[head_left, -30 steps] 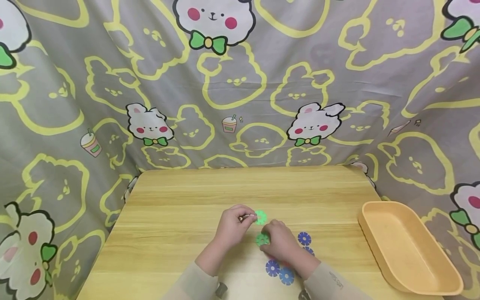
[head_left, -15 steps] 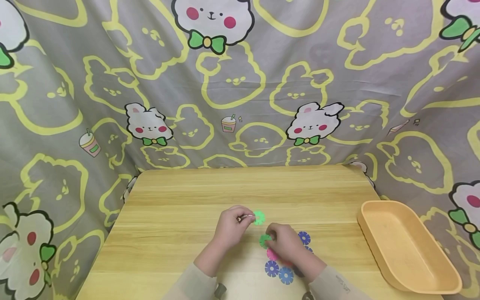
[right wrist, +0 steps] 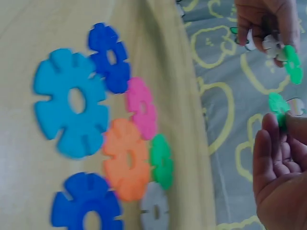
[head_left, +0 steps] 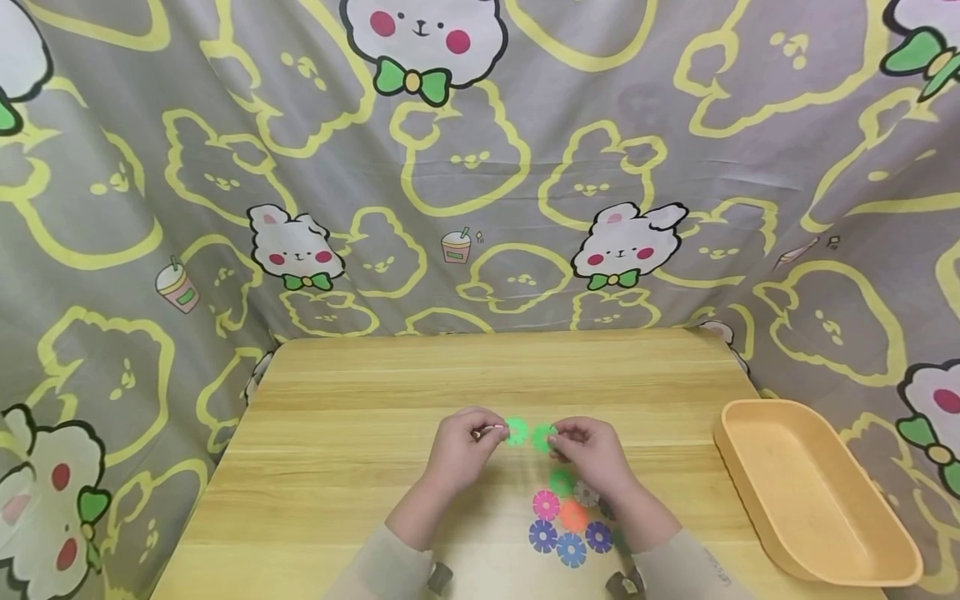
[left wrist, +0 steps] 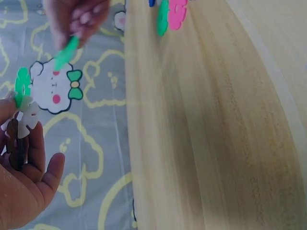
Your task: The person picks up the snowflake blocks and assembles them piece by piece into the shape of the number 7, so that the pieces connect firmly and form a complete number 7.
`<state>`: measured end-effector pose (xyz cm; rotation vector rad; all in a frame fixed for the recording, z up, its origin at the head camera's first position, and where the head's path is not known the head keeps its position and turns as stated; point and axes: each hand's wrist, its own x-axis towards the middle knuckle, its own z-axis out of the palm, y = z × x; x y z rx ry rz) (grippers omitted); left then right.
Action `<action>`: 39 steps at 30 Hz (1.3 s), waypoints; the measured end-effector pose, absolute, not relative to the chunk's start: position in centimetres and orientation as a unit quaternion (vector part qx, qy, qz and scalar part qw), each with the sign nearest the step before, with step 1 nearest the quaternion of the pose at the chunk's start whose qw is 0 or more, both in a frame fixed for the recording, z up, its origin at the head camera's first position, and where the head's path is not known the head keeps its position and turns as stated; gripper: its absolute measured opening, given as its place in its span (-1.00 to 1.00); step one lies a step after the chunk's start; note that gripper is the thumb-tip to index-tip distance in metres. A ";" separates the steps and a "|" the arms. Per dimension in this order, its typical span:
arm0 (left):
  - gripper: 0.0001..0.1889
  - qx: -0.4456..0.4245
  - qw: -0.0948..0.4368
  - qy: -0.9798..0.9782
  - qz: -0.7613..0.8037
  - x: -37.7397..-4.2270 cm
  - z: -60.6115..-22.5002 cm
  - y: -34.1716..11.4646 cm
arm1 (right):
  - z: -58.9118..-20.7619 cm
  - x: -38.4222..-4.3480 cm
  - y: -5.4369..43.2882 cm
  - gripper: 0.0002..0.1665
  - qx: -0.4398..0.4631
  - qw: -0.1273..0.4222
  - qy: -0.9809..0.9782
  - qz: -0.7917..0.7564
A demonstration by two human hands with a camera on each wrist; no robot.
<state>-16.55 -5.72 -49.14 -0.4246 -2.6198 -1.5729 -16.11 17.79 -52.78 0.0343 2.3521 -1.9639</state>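
My left hand [head_left: 461, 450] pinches a small chain of notched plastic snowflake discs above the table. A bright green disc [head_left: 517, 431] sticks out at its right end; in the left wrist view a white disc [left wrist: 29, 117] and a dark brown disc [left wrist: 13, 136] join it, partly hidden by my fingers. Between thumb and fingers, my right hand [head_left: 597, 457] holds a single green disc [head_left: 543, 437]. The two green discs face each other, a small gap apart.
Several loose discs lie below my right hand: pink [head_left: 546, 505], orange [head_left: 574, 516], green [head_left: 561, 482], grey [head_left: 587, 493], light blue [head_left: 572, 550] and dark blue [head_left: 543, 536]. A yellow-orange plastic bin [head_left: 738, 471] stands at the table's right. A patterned curtain [head_left: 517, 183] surrounds the table.
My right hand has lifted the green disc from beside the loose discs, up and away to the level of the left hand. The left hand has stayed nearly still. More loose discs are uncovered.
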 end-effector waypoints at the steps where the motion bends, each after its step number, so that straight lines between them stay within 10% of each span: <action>1: -0.96 -0.138 0.029 -0.850 -0.508 -16.6 -49.1 -5.7 | -52.5 -16.1 17.8 -0.84 0.010 0.031 0.759 -0.651; 39: -0.93 -0.133 0.023 -0.816 -0.561 -16.6 -49.3 -5.1 | -50.7 -15.9 17.5 -0.95 -0.122 -0.055 0.756 -0.640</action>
